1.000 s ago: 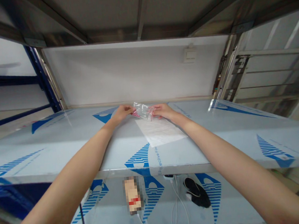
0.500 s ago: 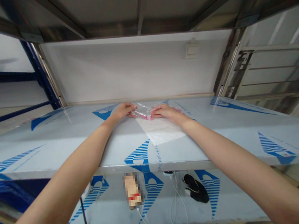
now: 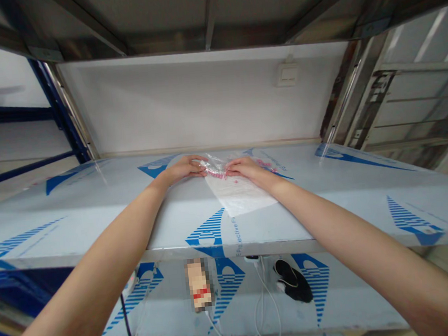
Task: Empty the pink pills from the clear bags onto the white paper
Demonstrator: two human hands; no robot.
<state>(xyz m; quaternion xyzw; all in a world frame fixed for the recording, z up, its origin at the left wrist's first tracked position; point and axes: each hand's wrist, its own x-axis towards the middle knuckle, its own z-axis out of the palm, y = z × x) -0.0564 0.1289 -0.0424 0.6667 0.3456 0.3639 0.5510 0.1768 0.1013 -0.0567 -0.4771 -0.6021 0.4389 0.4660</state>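
A clear plastic bag (image 3: pixel 215 163) with a pink band along its lower edge lies crumpled on the shelf top, between my hands. My left hand (image 3: pixel 186 167) grips its left side, fingers closed on the plastic. On the other side, my right hand (image 3: pixel 245 168) pinches the bag's lower right part. Under and in front of the bag is a white, thin sheet (image 3: pixel 240 198), with one small pink piece on it near my right fingers. Several small pink pieces (image 3: pixel 265 164) lie just behind my right wrist; my hand partly hides them.
A film-covered metal shelf (image 3: pixel 94 217) spans the view, with another close overhead. On the lower shelf lie a phone (image 3: pixel 199 284) with a white cable (image 3: pixel 257 312) and a black object (image 3: pixel 294 282). A wall switch (image 3: pixel 287 74) is behind.
The plastic bag has become more crumpled between my hands. My left hand has shifted slightly to the right. More of the pink pieces beside my right hand now show.
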